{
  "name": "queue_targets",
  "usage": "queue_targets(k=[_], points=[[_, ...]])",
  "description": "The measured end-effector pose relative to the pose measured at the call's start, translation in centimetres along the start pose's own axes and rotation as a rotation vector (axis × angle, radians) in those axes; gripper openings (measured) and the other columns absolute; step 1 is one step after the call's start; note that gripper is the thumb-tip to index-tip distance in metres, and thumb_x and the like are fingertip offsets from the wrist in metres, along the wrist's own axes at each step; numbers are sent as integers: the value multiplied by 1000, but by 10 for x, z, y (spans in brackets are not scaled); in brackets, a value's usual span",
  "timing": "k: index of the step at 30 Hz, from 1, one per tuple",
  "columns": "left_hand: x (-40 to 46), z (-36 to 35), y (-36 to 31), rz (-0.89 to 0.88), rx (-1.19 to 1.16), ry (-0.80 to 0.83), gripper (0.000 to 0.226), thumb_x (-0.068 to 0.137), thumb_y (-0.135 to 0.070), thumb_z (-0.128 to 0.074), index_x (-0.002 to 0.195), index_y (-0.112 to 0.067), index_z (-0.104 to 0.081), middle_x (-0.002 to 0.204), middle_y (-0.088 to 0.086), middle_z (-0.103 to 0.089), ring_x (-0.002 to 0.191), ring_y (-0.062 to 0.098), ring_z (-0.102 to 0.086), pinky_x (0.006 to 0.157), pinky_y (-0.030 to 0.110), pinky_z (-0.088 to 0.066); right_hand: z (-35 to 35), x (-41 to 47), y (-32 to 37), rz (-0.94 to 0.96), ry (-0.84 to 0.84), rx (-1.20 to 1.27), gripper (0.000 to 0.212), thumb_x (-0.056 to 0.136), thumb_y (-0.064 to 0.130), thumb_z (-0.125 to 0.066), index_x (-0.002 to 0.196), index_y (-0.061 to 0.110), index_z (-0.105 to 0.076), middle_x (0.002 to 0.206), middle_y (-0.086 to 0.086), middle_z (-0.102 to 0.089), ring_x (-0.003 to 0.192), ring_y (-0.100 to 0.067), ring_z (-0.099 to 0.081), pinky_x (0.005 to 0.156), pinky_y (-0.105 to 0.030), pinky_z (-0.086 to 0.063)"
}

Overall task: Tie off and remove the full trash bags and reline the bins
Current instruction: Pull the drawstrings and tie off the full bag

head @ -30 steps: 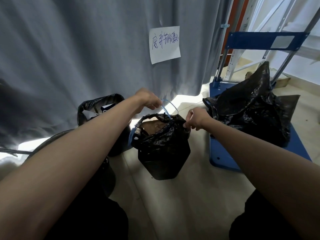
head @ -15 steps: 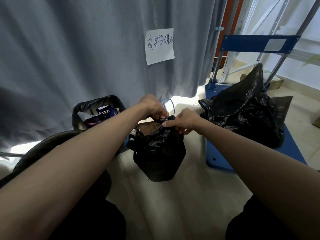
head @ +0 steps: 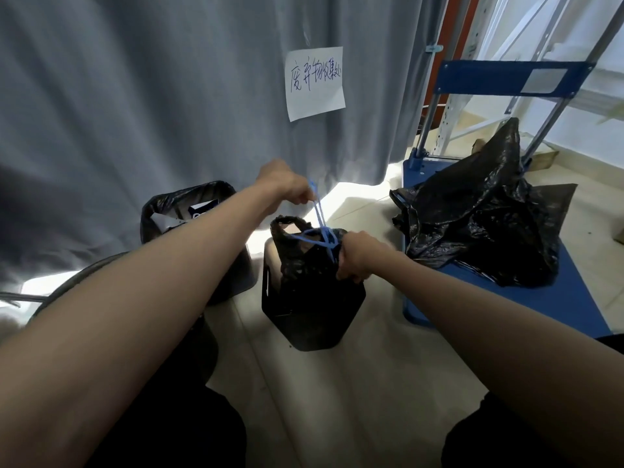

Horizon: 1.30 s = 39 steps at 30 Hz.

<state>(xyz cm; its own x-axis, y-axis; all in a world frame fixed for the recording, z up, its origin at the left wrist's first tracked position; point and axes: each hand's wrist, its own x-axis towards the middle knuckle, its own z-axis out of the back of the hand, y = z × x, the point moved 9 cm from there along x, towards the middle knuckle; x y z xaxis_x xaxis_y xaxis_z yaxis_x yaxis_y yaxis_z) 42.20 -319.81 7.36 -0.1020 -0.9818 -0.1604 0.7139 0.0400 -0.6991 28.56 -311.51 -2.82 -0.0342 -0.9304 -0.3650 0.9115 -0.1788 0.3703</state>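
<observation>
Left hand (head: pixel 285 187) pinches blue drawstring (head: pixel 317 214), pulled up. Right hand (head: pixel 358 256) fisted on neck of trash bag (head: pixel 304 282), in bin (head: pixel 314 319) left of blue cart (head: pixel 506 298). Pull evenly, cinch mouth fully before knotting.

Left hand (head: pixel 282 185) raised, pinching the blue drawstring (head: pixel 319 219) taut above a black bag (head: pixel 304 275) seated in a black bin (head: pixel 315 319) on the floor. Right hand (head: pixel 359 256) grips the gathered bag neck at the bin's right rim; mouth part open at left. Second lined bin (head: pixel 189 211) behind the left forearm, paper inside. Loose black bags (head: pixel 479 217) heaped on a blue cart (head: pixel 547 298), right. Handwritten note (head: pixel 314 83) on the grey curtain (head: pixel 135 96).
</observation>
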Motion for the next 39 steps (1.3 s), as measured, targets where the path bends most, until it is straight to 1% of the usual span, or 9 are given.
queue_targets(k=[5,7,9,13,19,25,28,32,39], points=[[0,0,4,14,56,119,10,76,-12,-78,82,-7,-72,74,2,-69,53,5,-62,60,14,-55,-4,-3,-12,-17,73,-35,24,69,20,-83,81,5,-69,59,-6,-67,61,-24,-70,71,-39,-62],[-6,-11,5,44,141,252,15,82,-22,-73,94,-13,-70,87,0,-69,72,8,-65,84,25,-52,-1,-5,-16,-29,103,-6,37,66,27,-88,86,2,-70,68,-10,-71,73,-27,-73,73,-42,-61],[-8,-14,7,71,203,303,42,80,-36,-74,114,-15,-62,107,1,-68,94,15,-66,99,38,-40,8,-5,-18,-42,68,39,46,63,35,-90,87,2,-69,76,-13,-73,75,-28,-73,74,-42,-61],[-5,-10,-6,-34,115,167,87,71,-48,-81,138,-5,-45,127,8,-58,92,20,-66,85,33,-45,37,0,-20,-63,-137,175,41,62,31,-91,78,9,-61,81,-12,-68,72,-28,-65,75,-43,-59],[0,-32,-22,-172,157,96,37,73,-46,-81,70,-20,-54,90,7,-66,78,24,-70,90,38,-54,29,12,-16,-59,-172,186,30,71,18,-84,90,13,-62,93,-11,-62,78,-29,-61,82,-47,-57],[9,-44,-20,-156,131,76,43,76,-44,-79,81,-2,-75,78,13,-74,64,16,-63,80,30,-54,29,23,-11,-3,-215,205,18,76,18,-76,91,11,-70,95,-11,-67,88,-29,-64,81,-40,-56],[14,-42,-18,-120,209,25,55,72,-56,-77,80,-3,-65,80,11,-71,84,23,-67,67,30,-44,30,25,-7,27,-236,226,6,77,14,-73,82,16,-71,93,-10,-67,86,-28,-64,81,-38,-56],[12,-46,-15,-107,255,78,91,64,-40,-89,137,-9,-43,132,12,-54,109,31,-63,90,36,-52,31,26,-3,48,-269,229,9,79,13,-69,75,21,-67,89,-8,-64,86,-29,-63,81,-38,-55],[8,-44,-21,-162,429,150,19,70,-18,-85,80,-6,-75,58,-1,-62,55,12,-58,60,24,-47,35,27,-7,48,-317,195,6,82,17,-65,79,16,-70,83,-8,-62,82,-31,-61,70,-31,-47]])
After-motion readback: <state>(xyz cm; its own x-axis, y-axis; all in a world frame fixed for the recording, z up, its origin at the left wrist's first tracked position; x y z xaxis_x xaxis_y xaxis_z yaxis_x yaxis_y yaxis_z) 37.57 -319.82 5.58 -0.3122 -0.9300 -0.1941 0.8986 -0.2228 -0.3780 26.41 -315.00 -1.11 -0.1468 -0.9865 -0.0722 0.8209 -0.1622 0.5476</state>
